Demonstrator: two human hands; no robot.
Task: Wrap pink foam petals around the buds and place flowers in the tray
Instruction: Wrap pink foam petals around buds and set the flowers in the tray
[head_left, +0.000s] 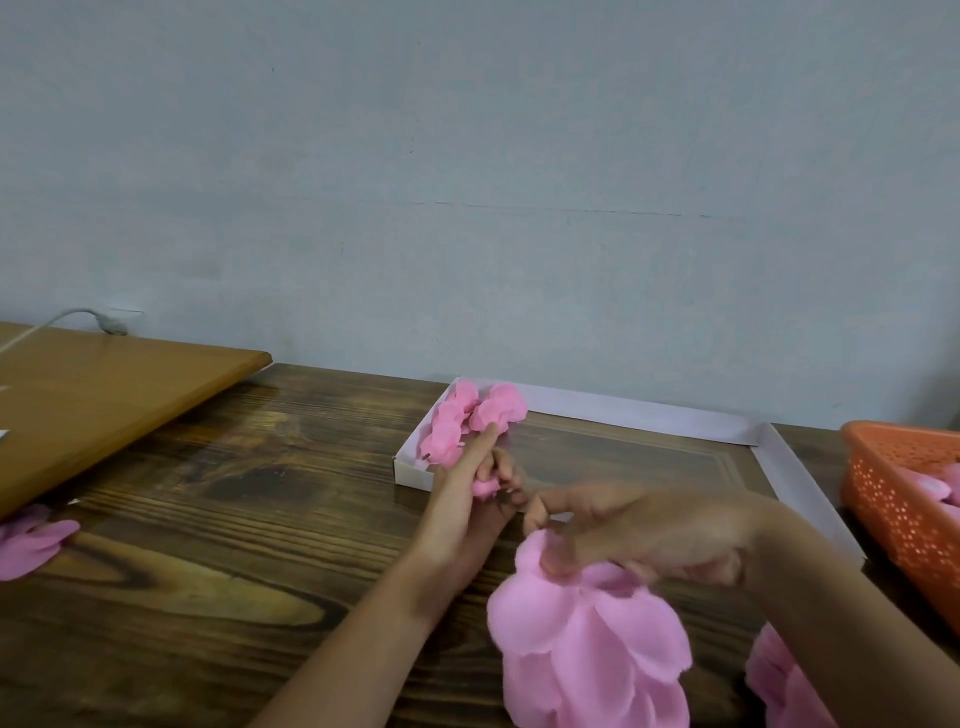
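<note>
My left hand grips a small pink bud in its curled fingers, its index finger stretched toward the flowers. Several finished pink foam flowers lie in the left corner of the white cardboard tray. My right hand, blurred, holds a long strip of pink foam petals by its top end; the strip hangs down toward the table's near edge. Both hands are close together in front of the tray.
An orange perforated basket with pink pieces stands at the right edge. More pink petals lie at bottom right and at the far left. A light wooden board with a cable overlaps the dark wooden table at left.
</note>
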